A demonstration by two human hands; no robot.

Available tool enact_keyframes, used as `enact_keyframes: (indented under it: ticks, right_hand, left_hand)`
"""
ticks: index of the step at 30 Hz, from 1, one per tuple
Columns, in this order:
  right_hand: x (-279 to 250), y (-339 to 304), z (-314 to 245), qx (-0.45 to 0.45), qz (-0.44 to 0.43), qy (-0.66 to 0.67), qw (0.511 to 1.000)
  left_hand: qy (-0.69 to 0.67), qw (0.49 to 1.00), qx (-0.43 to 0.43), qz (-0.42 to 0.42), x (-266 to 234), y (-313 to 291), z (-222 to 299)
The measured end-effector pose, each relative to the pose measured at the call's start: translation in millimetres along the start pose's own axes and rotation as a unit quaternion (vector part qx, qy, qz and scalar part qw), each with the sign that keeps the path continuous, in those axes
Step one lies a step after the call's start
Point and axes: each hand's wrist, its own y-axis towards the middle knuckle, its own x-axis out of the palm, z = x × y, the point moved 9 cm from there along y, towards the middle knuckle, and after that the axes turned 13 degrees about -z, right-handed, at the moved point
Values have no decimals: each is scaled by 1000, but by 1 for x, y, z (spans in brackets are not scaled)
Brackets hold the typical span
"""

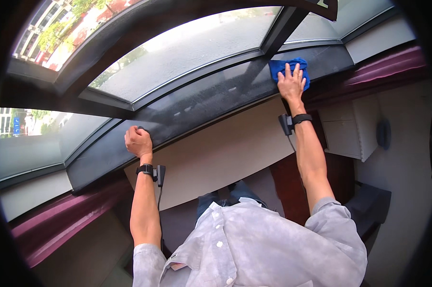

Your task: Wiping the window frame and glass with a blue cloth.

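My right hand (291,86) holds a blue cloth (299,63) down on the dark grey window sill (204,103), near the sill's right end. Its fingers are spread over the cloth, which is bunched up around them. My left hand (138,142) is curled closed at the left part of the same sill. A small dark shape (144,129) shows beside its knuckles; what the fingers hold, if anything, is hidden. Pale streaks and small light marks show on the sill between my hands.
Dark-framed window panes (192,52) rise beyond the sill, with a dark frame bar across the upper left. Purple curtains (77,210) hang at both ends. A pale board (216,153) lies below the sill. Black wrist straps (146,169) carry small devices with cables.
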Motion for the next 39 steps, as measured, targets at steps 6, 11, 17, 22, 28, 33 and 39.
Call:
enact_keyframes:
  ticks: [6, 11, 17, 22, 28, 33, 39]
  right_hand:
    - [-4, -165, -249, -237, -32, 152, 959]
    - [6, -258, -373, -398, -107, 200, 889]
    - [15, -241, -345, -433, 4, 191, 881]
    - [-6, -163, -214, -400, 18, 63, 914]
    - [-23, -40, -4, -261, 24, -97, 960]
    - [-11, -40, -13, -220, 25, -118, 968]
    - [15, -135, -180, -383, 35, -25, 923]
  left_hand:
    - [30, 1000, 0, -8, -2, 1, -7]
    - [30, 999, 4, -24, 4, 2, -11]
    - [39, 999, -3, -22, 4, 1, -10]
    - [4, 1000, 24, -11, -2, 0, -7]
    - [29, 999, -2, 21, 0, 0, 3]
    - [39, 999, -17, 2, -7, 3, 6]
    - [21, 1000, -19, 0, -6, 2, 4]
